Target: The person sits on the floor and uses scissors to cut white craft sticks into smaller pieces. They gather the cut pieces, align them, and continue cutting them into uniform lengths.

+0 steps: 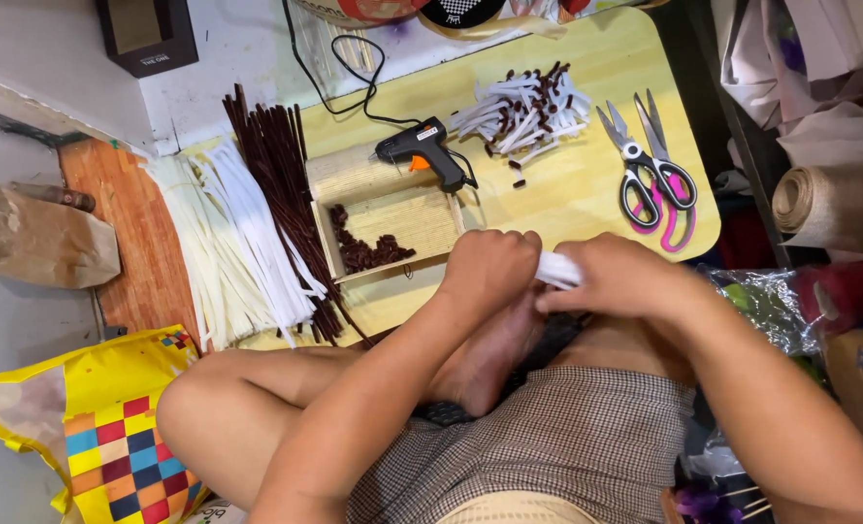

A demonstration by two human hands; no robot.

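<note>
Nearest the camera, a person sits cross-legged in brown-and-white checked shorts (567,437), and both hands meet above one bare foot (485,359). The left hand (489,267) is curled into a closed fist and the right hand (620,277) is folded shut beside it; between them they clamp a short bundle of white fuzzy pipe-cleaner stems (557,270), of which only the middle shows. Whether the fingertips pinch single stems cannot be told.

Judging from that grip, a stem could slide out of the bundle if either fist loosens, and the wire ends could prick the foot just beneath.

At 12 o'clock from the hands sits a shallow woven-lined wooden tray (397,228) holding small dark brown cut pieces (363,252). Just beyond it lies a black hot-glue gun with an orange trigger (422,150), its black cord (334,68) trailing away at 11 o'clock; a snagged cord could likely drag the nozzle onto the stems. At 1 o'clock lie two pairs of scissors, one grey-handled and one pink-handled (654,175), blades slightly parted, near a heap of short white stems with brown tips (523,112).

All this rests on a low pale-yellow wooden table (606,68). At 10 o'clock long white strips (227,252) and long dark brown stems (281,175) hang over its edge. The floor at 8 o'clock holds a yellow checked bag (111,437); a crumpled brown paper bag (38,243) lies at 9 o'clock, and cloth rolls (829,204) crowd 3 o'clock.
</note>
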